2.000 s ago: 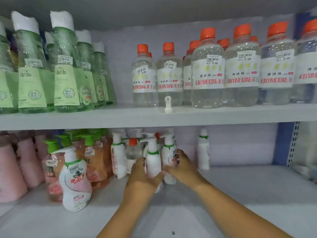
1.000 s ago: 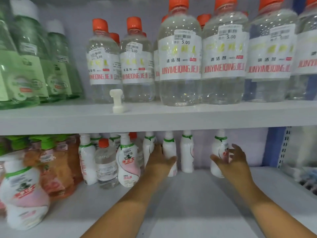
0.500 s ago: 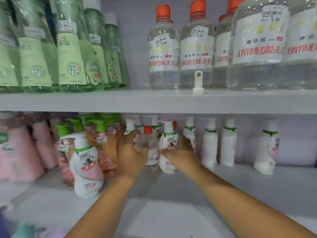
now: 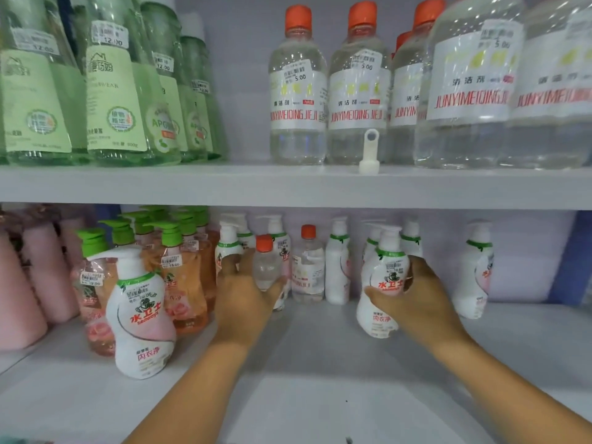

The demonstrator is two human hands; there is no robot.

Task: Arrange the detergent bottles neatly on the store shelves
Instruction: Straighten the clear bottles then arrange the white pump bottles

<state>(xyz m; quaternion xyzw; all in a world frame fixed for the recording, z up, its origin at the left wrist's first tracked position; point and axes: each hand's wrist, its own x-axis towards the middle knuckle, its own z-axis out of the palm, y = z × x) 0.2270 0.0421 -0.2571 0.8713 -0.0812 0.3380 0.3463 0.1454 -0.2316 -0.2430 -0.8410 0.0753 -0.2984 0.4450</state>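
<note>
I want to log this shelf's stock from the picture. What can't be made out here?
- Small clear bottle: label hidden by left hand, head view.
- Green bottles: tops cut off by top edge.
- Pink bottles: blurred, left edge.
- Back-row pump bottles: labels face away.

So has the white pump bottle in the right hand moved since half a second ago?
Yes. The white pump bottle, gripped by the right hand, now sits right of the back row's clear orange-capped bottle; earlier it stood left of that row.
</note>
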